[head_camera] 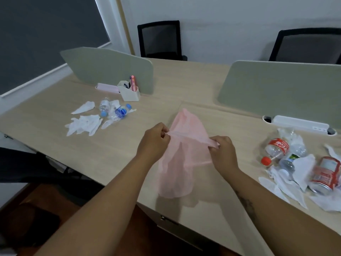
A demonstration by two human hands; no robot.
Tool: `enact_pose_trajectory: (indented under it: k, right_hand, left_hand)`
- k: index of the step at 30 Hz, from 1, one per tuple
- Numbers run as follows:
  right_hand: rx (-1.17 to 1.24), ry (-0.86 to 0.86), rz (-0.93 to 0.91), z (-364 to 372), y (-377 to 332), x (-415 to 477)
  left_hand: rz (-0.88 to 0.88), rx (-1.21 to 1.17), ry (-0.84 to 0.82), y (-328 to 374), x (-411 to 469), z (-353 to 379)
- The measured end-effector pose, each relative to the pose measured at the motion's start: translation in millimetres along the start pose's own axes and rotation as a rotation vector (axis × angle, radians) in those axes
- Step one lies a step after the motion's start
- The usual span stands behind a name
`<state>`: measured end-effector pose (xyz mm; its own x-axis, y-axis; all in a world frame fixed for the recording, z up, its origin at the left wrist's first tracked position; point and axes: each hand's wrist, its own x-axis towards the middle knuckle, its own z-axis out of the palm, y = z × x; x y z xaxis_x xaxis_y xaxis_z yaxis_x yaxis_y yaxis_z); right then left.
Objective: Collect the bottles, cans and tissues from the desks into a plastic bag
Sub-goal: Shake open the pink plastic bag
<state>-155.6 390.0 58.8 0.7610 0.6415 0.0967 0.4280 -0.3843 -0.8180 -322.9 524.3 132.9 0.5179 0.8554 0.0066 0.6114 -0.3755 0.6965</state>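
Desk on my left (46, 111), light wood: two small water bottles (120, 112) lying among crumpled white tissues (83, 123), and a cream pen holder (129, 93) with a pink tray (108, 87) just beside it, both against a grey-green divider (107, 69). Desk on my right (230, 122), adjoining: a red-capped cola bottle (276, 147), a clear bottle (287, 161) and a red can (325, 174), all on their sides in a second heap of tissues (287, 189). A white tray (299, 124) lies by a second divider (280, 87).

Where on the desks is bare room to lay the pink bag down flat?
The desk is bare between the left tissues and the pink bag, and between the left divider and the right divider. Crowded: around the cola bottle and red can at right.
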Motion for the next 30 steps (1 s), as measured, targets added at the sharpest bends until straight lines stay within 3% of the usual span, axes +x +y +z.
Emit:
enact_pose_trajectory:
  k: [4, 7, 9, 12, 16, 18, 20, 21, 24, 28, 30]
  right_hand:
    - [-0.037, 0.082, 0.035, 8.8, -21.7, 16.6]
    - [-0.102, 0.124, -0.032, 32.3, -45.5, 20.8]
    - [-0.252, 0.199, -0.063, 41.1, -56.9, 22.8]
    - [-0.418, 0.314, 0.001, 40.0, -64.2, 25.0]
    - [-0.437, 0.359, -0.016, 56.4, -91.6, 31.8]
    - [-0.459, 0.37, -0.054, 69.0, -114.0, 34.6]
    - [-0.558, 0.372, -0.093, 71.8, -128.0, 36.0]
    - [-0.635, 0.384, -0.123, 68.6, -130.0, 36.9]
    - [-0.836, 0.42, -0.15, 51.0, -120.3, 37.6]
    - [-0.799, 0.432, 0.011, 33.7, -107.3, 34.8]
    - [-0.713, 0.421, 0.062, 33.4, -108.7, 34.3]
  left_hand:
    - [0.035, 0.149, -0.097, -20.2, 24.0, -10.8]
    - [0.378, 0.46, -0.062, -19.0, 41.5, -3.8]
    - [0.504, 0.399, 0.036, -20.0, 63.7, -16.0]
    - [0.364, 0.132, 0.027, -47.7, 107.0, -59.4]
    - [0.314, 0.318, -0.142, -72.0, 129.1, -86.1]
    - [0.427, 0.464, -0.141, -56.7, 117.1, -76.5]
    - [0.624, 0.512, -0.026, -39.4, 111.5, -67.7]
    - [0.652, 0.45, 0.018, -33.1, 116.0, -70.9]
    - [0.489, 0.103, -0.019, -37.9, 153.9, -95.3]
    - [0.363, 0.003, -0.014, -52.6, 184.9, -120.5]
    - [0.424, 0.046, -0.038, -48.8, 175.7, -114.9]
